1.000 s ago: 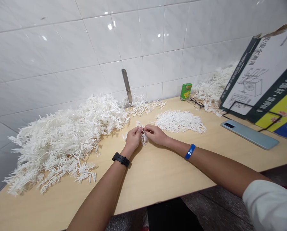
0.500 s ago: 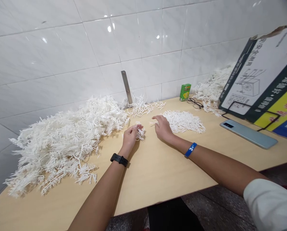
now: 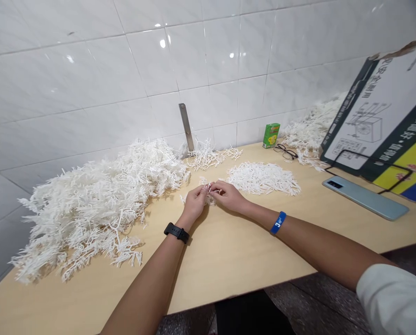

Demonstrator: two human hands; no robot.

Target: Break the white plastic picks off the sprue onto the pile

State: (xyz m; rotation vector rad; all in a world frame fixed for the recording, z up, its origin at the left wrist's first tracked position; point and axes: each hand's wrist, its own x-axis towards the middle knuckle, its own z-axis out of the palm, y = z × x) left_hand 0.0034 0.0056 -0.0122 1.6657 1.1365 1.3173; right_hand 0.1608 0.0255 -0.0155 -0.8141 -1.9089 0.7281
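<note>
My left hand (image 3: 194, 204) is closed on a small white branched plastic piece (image 3: 211, 200), mostly hidden by the fingers. Close against it, my right hand (image 3: 230, 198) pinches at the same piece, with thumb and fingertips together. Just beyond the right hand lies a flat heap of short white plastic bits (image 3: 265, 178). A big tangled pile of white branched plastic pieces (image 3: 99, 200) spreads to the left of my left hand.
More branched pieces (image 3: 205, 158) lie by a metal strip (image 3: 186, 128) at the tiled wall. To the right are a green box (image 3: 271, 135), glasses (image 3: 286, 151), another white pile (image 3: 310, 128), a phone (image 3: 366, 197), a black wire frame (image 3: 380, 160) and a large printed carton (image 3: 361, 125).
My right hand has moved left from the heap of short bits to meet the left hand, and its fingers have closed at the piece. The view has shifted slightly.
</note>
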